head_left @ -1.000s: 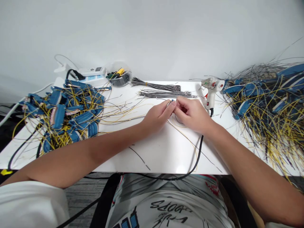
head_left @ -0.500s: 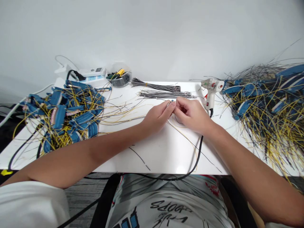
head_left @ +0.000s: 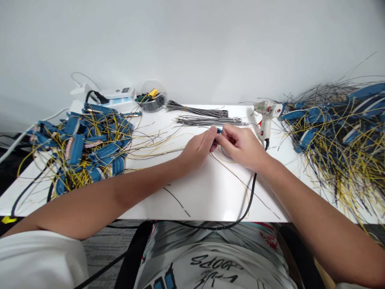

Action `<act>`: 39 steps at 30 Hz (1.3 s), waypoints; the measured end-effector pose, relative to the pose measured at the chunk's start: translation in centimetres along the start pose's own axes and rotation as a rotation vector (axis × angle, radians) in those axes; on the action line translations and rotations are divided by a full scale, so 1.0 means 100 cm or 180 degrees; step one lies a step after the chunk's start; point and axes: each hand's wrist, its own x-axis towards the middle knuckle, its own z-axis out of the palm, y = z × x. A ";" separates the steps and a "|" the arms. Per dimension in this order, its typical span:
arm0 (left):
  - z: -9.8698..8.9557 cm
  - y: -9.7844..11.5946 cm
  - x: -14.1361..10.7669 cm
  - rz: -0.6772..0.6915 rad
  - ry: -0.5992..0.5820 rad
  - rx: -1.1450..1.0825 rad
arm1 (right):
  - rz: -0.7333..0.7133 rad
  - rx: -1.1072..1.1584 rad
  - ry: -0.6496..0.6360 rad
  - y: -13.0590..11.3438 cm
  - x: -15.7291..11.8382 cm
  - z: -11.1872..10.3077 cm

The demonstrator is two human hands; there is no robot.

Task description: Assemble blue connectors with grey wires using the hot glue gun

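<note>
Two bare hands, the left hand (head_left: pixel 197 150) and the right hand (head_left: pixel 240 146), close in a narrow pinch on one small blue plastic connector (head_left: pixel 218 130) toward 12 o'clock on the white rectangular table (head_left: pixel 210 196), its long axis hidden by the fingers

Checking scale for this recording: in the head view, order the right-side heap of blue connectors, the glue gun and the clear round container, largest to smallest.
1. Heap of blue connectors and wires, clearly largest.
2. Glue gun and clear round container look alike in size; I can't rank them.
</note>
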 end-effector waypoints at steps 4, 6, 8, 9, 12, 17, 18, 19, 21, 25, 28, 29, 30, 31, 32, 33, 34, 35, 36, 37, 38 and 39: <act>0.000 -0.002 0.001 0.0071 -0.0012 -0.0151 | -0.0013 -0.0002 -0.0023 -0.002 0.000 0.000; 0.000 -0.003 0.001 0.0125 -0.0017 -0.0241 | -0.0004 -0.0019 -0.0032 -0.003 0.000 -0.001; 0.001 -0.004 0.002 0.0138 0.0000 -0.0313 | 0.0010 -0.0051 -0.0029 -0.004 0.000 -0.001; 0.001 -0.004 0.002 0.0126 0.0010 -0.0333 | 0.0014 -0.0069 -0.0026 -0.004 0.000 -0.001; 0.001 -0.004 0.003 0.0037 0.0041 -0.0329 | 0.0034 -0.0121 0.0017 -0.005 0.000 0.000; 0.000 -0.002 0.004 0.0004 0.0045 -0.0200 | -0.0013 -0.0129 0.0154 -0.006 -0.001 0.000; 0.000 -0.002 0.005 0.0029 0.0024 -0.0186 | -0.0013 -0.0118 0.0172 -0.006 -0.001 0.000; 0.000 -0.002 0.005 0.0047 0.0010 -0.0180 | -0.0008 -0.0110 0.0190 -0.006 -0.001 0.000; 0.000 -0.001 0.005 0.0053 0.0001 -0.0178 | 0.0005 -0.0095 0.0225 -0.007 -0.001 0.001; 0.000 0.000 0.004 0.0072 0.0015 -0.0086 | 0.0052 -0.0022 0.0276 -0.006 -0.001 0.002; -0.001 0.000 0.004 0.0099 -0.0010 -0.0004 | 0.0109 0.0027 0.0281 -0.006 -0.001 0.003; -0.001 0.001 0.004 0.0111 -0.0023 -0.0002 | 0.0115 0.0044 0.0288 -0.006 -0.001 0.003; -0.001 0.001 0.004 0.0117 -0.0025 -0.0009 | 0.0115 0.0066 0.0296 -0.006 -0.001 0.004; -0.001 0.001 0.004 0.0119 -0.0015 -0.0021 | 0.0111 0.0094 0.0307 -0.006 -0.001 0.004; -0.002 0.000 0.004 0.0115 0.0002 -0.0038 | 0.0108 0.0124 0.0318 -0.007 -0.001 0.004; -0.002 0.000 0.004 0.0108 0.0017 -0.0055 | 0.0102 0.0153 0.0329 -0.007 -0.001 0.004; -0.002 0.000 0.004 0.0098 0.0028 -0.0073 | 0.0098 0.0180 0.0336 -0.008 -0.001 0.004; -0.002 -0.001 0.004 0.0096 0.0030 -0.0094 | 0.0094 0.0200 0.0338 -0.008 -0.001 0.005; -0.003 -0.001 0.003 0.0105 0.0027 -0.0119 | 0.0093 0.0206 0.0334 -0.008 -0.002 0.005; -0.003 -0.001 0.003 0.0121 0.0018 -0.0144 | 0.0092 0.0203 0.0333 -0.009 -0.002 0.005; -0.002 -0.002 0.003 0.0140 0.0012 -0.0174 | 0.0088 0.0193 0.0333 -0.009 -0.002 0.005; -0.002 -0.002 0.003 0.0156 0.0014 -0.0211 | 0.0083 0.0180 0.0336 -0.008 -0.002 0.005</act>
